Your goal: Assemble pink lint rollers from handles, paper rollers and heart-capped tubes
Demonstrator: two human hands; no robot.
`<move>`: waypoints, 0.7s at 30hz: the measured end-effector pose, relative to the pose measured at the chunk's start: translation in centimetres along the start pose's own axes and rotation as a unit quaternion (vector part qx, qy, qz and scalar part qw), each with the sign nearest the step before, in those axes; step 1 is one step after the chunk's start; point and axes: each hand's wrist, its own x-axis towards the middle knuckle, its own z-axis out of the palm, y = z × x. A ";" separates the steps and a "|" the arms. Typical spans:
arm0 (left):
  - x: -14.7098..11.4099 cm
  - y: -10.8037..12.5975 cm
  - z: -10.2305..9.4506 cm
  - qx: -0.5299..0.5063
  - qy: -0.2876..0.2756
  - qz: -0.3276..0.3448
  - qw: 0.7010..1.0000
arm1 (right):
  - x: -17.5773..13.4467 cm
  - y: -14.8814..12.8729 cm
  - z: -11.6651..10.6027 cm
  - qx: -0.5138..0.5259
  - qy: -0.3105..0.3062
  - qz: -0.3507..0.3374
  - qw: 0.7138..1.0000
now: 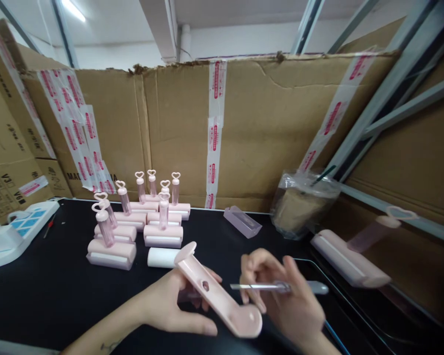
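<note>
My left hand (170, 305) holds a pink curved lint-roller shell (216, 296), tilted, with its hollow side toward me and a small hole in the middle. The fingers pass behind the shell, partly hidden. To the right, my right hand (284, 301) grips a screwdriver (259, 286); its metal shaft points left at the shell, apart from it, and the hand is slightly blurred. Behind the shell lies a white roll (161, 257). Several assembled pink lint rollers (111, 250) with heart-topped handles stand in a group at the left.
A translucent cover (243, 221) lies toward the back of the black table (52, 305). One more lint roller (351, 256) rests at the right, near a plastic-wrapped cup (299, 207). A white power strip (25, 231) is at the left. Cardboard (177, 128) walls the back.
</note>
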 end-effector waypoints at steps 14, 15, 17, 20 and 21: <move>0.7 0.5 0.4 0.337 0.076 0.016 0.938 | -0.1 -0.7 0.9 -0.570 -0.147 -0.070 0.805; 0.7 0.3 0.4 0.335 0.081 0.014 0.939 | -0.2 -0.5 1.0 -0.580 -0.139 -0.066 0.800; 0.8 -0.1 0.5 0.345 0.097 0.006 0.934 | -0.4 -0.1 1.0 -0.592 -0.122 -0.067 0.794; 0.8 -0.8 0.7 0.420 0.099 0.020 0.902 | -0.8 0.4 1.0 -0.601 -0.121 -0.079 0.786; 0.8 -1.0 0.8 0.436 0.087 0.026 0.895 | -0.9 0.5 1.0 -0.601 -0.129 -0.084 0.785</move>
